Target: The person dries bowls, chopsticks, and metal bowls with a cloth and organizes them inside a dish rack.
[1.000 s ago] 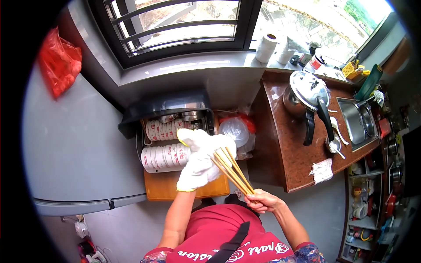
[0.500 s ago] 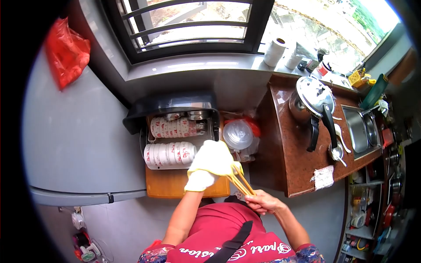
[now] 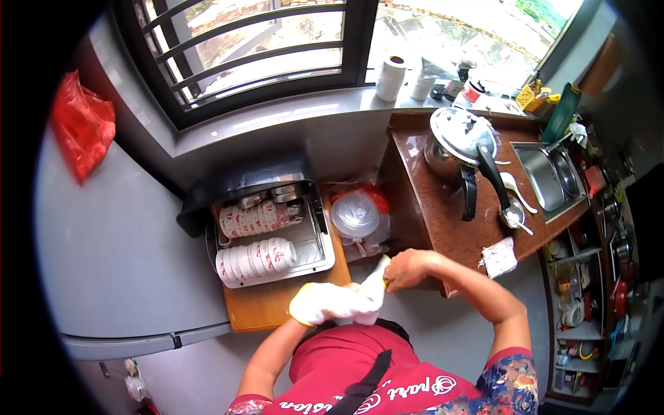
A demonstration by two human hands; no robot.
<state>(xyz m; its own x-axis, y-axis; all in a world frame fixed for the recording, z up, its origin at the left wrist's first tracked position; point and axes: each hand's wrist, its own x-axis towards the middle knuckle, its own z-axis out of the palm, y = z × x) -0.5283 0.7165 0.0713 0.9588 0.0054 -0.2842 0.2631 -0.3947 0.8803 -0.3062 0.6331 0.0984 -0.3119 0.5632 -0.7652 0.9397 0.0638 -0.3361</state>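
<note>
A white cloth with yellow edging (image 3: 370,301) covers most of my left hand (image 3: 328,302), which is closed around it in front of my red apron. Its upper end reaches my bare right hand (image 3: 409,268), whose fingers are closed at that end. The wooden chopsticks are almost wholly hidden between cloth and fingers; only a small brownish bit shows there. Behind my left hand, a stack of white bowls with red print (image 3: 256,259) lies on its side in a dish rack (image 3: 319,257). A second patterned stack (image 3: 252,220) lies behind it.
The rack, with a raised dark lid (image 3: 242,183), stands on a wooden board (image 3: 252,315). Clear plastic tubs (image 3: 355,214) sit to its right. The brown counter (image 3: 432,207) holds a pressure cooker (image 3: 462,142), ladle (image 3: 513,211) and folded rag (image 3: 499,257). A fridge (image 3: 131,242) is left.
My left hand and the cloth have come lower, nearer my body. The right hand has risen with its elbow out, and the chopsticks that showed between the hands are now mostly covered. The view has shifted.
</note>
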